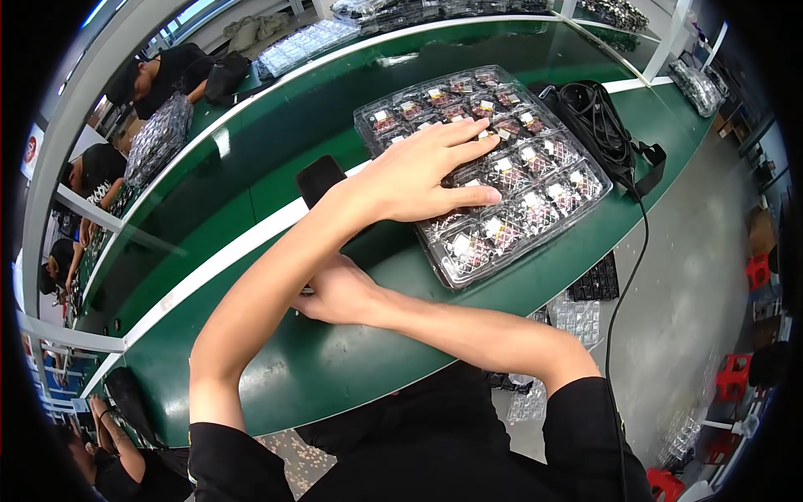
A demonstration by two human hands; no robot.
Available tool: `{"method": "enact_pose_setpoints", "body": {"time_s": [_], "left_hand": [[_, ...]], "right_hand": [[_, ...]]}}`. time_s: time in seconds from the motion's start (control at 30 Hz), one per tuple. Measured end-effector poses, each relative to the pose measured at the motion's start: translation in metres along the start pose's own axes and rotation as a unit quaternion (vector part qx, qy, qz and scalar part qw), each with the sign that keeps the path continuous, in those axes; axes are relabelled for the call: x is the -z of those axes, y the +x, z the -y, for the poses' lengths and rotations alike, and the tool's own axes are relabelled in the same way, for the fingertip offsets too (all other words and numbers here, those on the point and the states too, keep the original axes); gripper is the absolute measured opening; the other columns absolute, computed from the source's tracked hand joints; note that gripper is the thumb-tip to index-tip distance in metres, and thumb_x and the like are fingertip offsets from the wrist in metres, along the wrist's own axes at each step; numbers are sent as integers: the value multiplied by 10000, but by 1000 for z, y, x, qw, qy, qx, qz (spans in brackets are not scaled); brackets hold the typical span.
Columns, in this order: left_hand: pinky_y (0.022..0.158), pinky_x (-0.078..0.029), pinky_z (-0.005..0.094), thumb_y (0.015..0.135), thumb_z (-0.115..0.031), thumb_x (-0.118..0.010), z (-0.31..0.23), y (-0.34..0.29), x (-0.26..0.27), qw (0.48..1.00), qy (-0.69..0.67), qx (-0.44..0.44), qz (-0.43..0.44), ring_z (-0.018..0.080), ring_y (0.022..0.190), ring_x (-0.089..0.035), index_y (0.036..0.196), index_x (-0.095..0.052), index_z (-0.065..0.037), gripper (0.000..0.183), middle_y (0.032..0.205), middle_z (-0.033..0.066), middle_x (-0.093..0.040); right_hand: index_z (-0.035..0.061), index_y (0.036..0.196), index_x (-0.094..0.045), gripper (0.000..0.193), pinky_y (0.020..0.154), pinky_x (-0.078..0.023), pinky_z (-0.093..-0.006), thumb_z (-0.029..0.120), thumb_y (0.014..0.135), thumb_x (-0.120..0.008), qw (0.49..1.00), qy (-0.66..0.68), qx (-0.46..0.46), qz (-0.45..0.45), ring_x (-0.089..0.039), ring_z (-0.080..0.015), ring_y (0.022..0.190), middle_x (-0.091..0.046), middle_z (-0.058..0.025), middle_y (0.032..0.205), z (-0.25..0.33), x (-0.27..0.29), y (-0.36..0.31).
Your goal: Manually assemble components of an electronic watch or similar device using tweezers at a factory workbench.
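Observation:
A stack of clear plastic blister trays [535, 244] rests on the green bench, its compartments filled with small dark parts [506, 174] bearing white and yellow bits. Spread flat across the top of the stack is my left hand [435, 167], fingers apart and gripping nothing. My right arm crosses beneath the left forearm. My right hand [341, 293] is closed low over the bench, left of the trays, partly covered by the left forearm. Something small shows at its fingers, too hidden to name. Just beyond the left forearm is a dark flat rectangular object [320, 178].
A black bag with a coiled cable [590, 125] lies right of the trays; its cord hangs over the bench edge. A white rail [242, 251] divides the green bench [376, 364]. Co-workers sit along the left. Red stools [733, 376] stand on the floor at right.

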State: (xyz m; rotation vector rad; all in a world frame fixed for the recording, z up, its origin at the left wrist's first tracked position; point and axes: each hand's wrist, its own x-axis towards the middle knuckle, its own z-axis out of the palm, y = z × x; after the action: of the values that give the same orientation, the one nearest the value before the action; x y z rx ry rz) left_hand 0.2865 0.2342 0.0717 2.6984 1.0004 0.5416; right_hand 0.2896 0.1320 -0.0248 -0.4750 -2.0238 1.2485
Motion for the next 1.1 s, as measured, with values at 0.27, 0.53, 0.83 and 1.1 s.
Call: {"method": "enact_pose_setpoints", "body": {"time_s": [0.27,0.53,0.83,1.1], "left_hand": [[1361,-278,494,1016,-621,-715,1,4,0,1000,-21,3,18,388,1647,-356,1672,-511,-114,853,1772,187,-403],[1352,-289,492,997,-663,-714,6,6,7,999,-27,-45,-10,409,1635,-365,1678,-490,-87,920,1788,209,-360],[1288,-377,526,1024,-555,-730,23,-58,43,980,-14,-80,-182,448,1546,-472,1536,-615,-48,730,1684,272,-483],[1011,-555,442,1067,-204,-702,93,-321,85,918,118,252,-283,329,1151,-697,1059,-750,-36,175,1155,106,-748]], "right_hand": [[8,1099,-748,223,895,-601,-518,135,916,-749,1000,1,-25,6,-750,-416,1018,-796,-192,1075,7,6,-1],[-22,1122,-742,237,802,-597,-427,130,949,-800,999,5,-29,23,-763,-266,907,-784,-159,1004,3,2,5],[-29,1031,-831,152,682,-575,-369,81,933,-794,998,-55,-12,2,-763,-272,715,-765,-181,816,12,7,1],[-38,1003,-843,138,535,-407,-328,51,897,-834,996,-89,13,-3,-551,-144,552,-646,-109,669,22,-1,2]]}}
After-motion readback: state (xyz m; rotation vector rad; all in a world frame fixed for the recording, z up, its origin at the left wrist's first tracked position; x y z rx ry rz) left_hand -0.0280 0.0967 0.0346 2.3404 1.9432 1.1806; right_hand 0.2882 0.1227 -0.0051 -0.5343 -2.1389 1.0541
